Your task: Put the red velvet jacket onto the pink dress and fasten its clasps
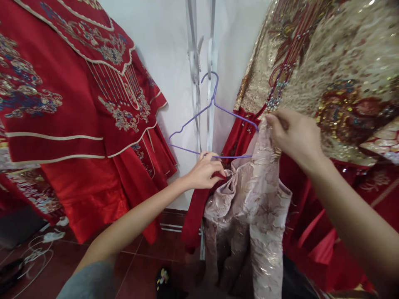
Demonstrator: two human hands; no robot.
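A purple wire hanger (199, 120) hangs by its hook from a white wall rack (201, 62) in the middle. A pale pink brocade garment (258, 207) droops from the hanger's right end. My left hand (205, 170) is closed, pinching the garment's collar at the hanger's bottom bar. Higher up and to the right, my right hand (296, 135) is closed on the garment's shoulder, right at the hanger's right tip.
A red embroidered robe (68, 116) hangs on the left. A gold and red sequinned robe (336, 83) hangs on the right, behind my right hand. White cables (40, 249) lie on the dark red tiled floor at the lower left.
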